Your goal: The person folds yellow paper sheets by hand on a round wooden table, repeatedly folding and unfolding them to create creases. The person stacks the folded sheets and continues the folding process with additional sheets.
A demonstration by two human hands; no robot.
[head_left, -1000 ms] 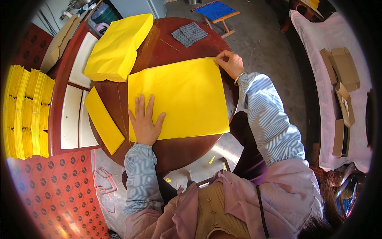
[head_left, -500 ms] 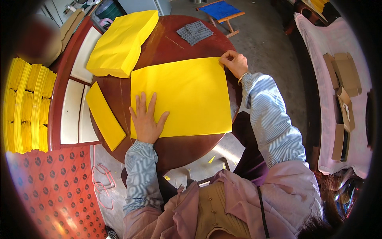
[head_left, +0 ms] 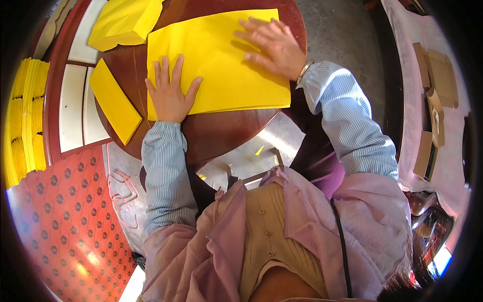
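A wide yellow sheet of paper lies flat on the round dark-red table, its near edge close to the table's front. My left hand rests palm down on the sheet's left part with fingers spread. Over the right part is my right hand, fingers apart and slightly blurred, holding nothing; whether it touches the paper I cannot tell. Left of the sheet lies a narrow folded yellow strip. Behind it sits a thick stack of yellow paper, cut off by the upper edge.
Bundled yellow stacks stand at the far left beside a red-framed cabinet with white panels. On the right, opened cardboard boxes lie on a pink cloth. A red patterned sheet covers the lower left.
My right hand has let go of the sheet's far right corner and moved inward over the paper, its fingers opening. The left hand stays on the sheet. The view has tilted downward.
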